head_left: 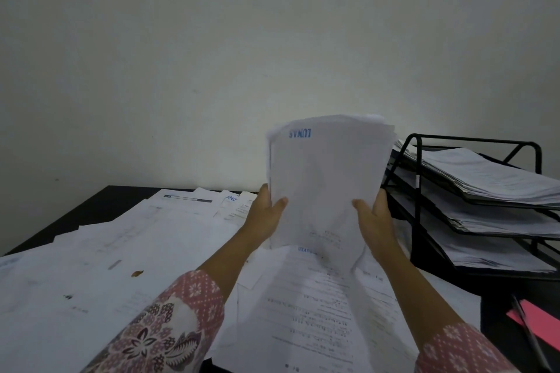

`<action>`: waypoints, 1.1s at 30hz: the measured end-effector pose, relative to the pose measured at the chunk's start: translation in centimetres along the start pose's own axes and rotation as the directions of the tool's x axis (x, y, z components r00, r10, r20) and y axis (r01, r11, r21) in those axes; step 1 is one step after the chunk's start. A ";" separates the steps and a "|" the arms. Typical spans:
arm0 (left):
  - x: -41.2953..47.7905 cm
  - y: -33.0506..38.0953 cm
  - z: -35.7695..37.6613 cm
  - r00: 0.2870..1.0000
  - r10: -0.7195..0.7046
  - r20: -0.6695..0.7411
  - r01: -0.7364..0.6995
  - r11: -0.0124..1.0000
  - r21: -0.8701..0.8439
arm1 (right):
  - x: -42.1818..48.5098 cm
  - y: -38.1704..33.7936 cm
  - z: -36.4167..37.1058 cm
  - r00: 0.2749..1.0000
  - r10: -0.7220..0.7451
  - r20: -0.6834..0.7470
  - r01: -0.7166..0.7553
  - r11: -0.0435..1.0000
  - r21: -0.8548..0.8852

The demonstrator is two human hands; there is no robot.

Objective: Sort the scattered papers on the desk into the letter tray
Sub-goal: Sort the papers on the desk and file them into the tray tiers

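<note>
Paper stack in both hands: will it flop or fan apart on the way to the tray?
Probably floppy: the paper stack bows between the left hand and right hand, and its lower corner droops. Sheets may slip apart; the top edges sit uneven.

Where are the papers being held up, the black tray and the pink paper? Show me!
held papers (327, 179): head view, middle of the front sheet.
letter tray (472, 139): head view, top bar of its black wire frame.
pink paper (545, 324): head view, bare pink middle part.
</note>
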State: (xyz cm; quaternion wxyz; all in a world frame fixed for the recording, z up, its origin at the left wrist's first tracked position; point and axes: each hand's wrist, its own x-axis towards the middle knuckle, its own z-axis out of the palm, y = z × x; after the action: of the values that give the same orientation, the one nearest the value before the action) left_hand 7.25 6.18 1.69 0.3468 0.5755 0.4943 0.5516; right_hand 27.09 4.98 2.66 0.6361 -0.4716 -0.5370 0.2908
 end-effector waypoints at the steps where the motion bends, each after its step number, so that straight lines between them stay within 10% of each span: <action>1: 0.0 0.1 0.0 1.000 0.012 -0.015 -0.011 1.000 0.015 | -0.1 0.2 0.1 1.000 0.005 0.003 -0.005 1.000 -0.015; 20: 0.7 -0.9 -7.5 0.967 -0.231 -0.110 0.227 0.973 -0.044 | -0.9 1.7 4.4 0.990 0.092 0.105 -0.075 0.985 -0.154; 23: 0.3 -2.6 -10.7 0.954 -0.224 -0.200 0.259 0.951 0.171 | -1.1 3.0 5.6 0.989 0.146 0.029 -0.136 0.968 -0.211; 27: -0.2 -5.3 -15.8 0.907 -0.242 -0.346 0.419 0.615 0.668 | -1.6 4.8 6.3 0.960 0.275 -0.047 -0.279 0.946 -0.163; 30: -1.0 -6.0 -18.3 0.825 -0.411 -0.389 0.529 0.314 0.789 | -2.2 5.4 6.6 0.941 0.327 -0.084 -0.335 0.933 -0.128; 33: -1.4 -6.9 -20.0 0.774 -0.487 -0.405 0.557 0.219 0.801 | -2.6 5.8 6.8 0.935 0.340 -0.103 -0.350 0.931 -0.106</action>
State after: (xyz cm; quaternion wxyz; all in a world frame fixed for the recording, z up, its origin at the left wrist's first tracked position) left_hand -13.48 3.80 -2.23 0.1348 0.4480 0.8808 0.0723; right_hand 20.68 6.93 -3.87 0.5667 -0.6085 -0.4358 0.3444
